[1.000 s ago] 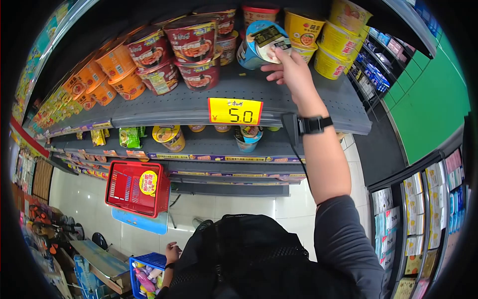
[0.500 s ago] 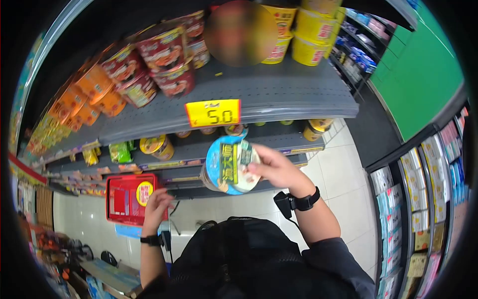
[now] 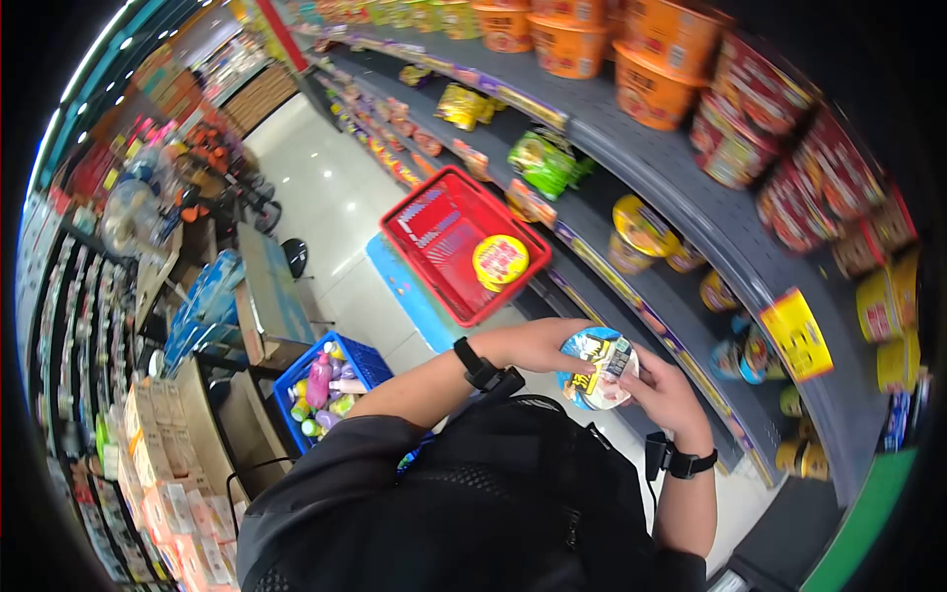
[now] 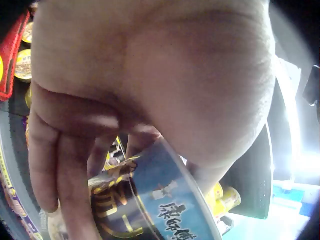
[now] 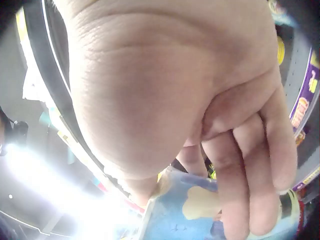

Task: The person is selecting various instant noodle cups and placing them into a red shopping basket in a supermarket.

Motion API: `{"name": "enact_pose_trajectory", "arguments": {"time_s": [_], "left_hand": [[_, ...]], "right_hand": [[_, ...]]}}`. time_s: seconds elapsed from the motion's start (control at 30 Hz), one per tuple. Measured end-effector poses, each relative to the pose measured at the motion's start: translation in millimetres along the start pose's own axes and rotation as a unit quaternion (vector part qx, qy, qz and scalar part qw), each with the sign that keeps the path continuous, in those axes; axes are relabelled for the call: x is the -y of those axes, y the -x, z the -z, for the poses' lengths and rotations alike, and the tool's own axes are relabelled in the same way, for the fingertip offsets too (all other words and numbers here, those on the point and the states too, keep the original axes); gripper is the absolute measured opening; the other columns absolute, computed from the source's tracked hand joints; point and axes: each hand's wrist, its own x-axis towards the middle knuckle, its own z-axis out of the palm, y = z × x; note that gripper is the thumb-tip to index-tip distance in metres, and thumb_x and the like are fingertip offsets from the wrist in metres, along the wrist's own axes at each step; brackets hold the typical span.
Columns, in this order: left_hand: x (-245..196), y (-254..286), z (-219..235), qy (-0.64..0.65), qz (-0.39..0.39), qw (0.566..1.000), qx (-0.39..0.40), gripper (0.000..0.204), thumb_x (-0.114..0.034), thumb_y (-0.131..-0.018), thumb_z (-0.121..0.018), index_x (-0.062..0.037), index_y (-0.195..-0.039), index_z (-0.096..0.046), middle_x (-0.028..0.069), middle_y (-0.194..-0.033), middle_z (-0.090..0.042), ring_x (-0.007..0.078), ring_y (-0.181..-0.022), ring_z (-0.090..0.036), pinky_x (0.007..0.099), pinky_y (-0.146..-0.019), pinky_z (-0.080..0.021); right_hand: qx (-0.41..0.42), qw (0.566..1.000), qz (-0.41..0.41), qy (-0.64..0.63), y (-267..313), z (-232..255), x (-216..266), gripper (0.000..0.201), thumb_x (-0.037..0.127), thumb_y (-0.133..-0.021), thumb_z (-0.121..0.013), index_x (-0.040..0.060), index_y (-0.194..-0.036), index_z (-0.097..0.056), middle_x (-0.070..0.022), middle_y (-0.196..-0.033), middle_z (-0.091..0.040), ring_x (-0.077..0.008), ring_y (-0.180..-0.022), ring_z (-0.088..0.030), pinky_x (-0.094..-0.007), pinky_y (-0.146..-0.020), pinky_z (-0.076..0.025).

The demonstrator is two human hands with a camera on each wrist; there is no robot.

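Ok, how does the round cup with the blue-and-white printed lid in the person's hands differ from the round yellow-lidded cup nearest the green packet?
The round blue-and-white-lidded cup is held by the left hand and right hand, while the round yellow-lidded cup sits on the grey shelf. The held cup's lid mixes blue, white and dark print; the other cup's is mainly yellow. Both are round, with printed lids.
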Motion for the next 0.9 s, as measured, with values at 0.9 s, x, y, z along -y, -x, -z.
{"name": "enact_pose_trajectory", "arguments": {"time_s": [0.9], "left_hand": [[328.9, 112.9, 352.9, -0.225, 0.34, 0.892, -0.194, 0.068, -0.03, -0.072, -0.072, -0.0138, -0.132, -0.044, 0.0213, -0.123, -0.051, 0.0369, -0.113, -0.052, 0.044, -0.092, -0.045]], "right_hand": [[-0.045, 0.876, -0.476, 0.064, -66.3, -130.7, -169.5, 0.038, 0.028, -0.093, -0.049, 0.0082, -0.125, -0.054, -0.0108, -0.106, -0.065, -0.0201, -0.089, -0.063, -0.0324, -0.077, -0.049]]}}
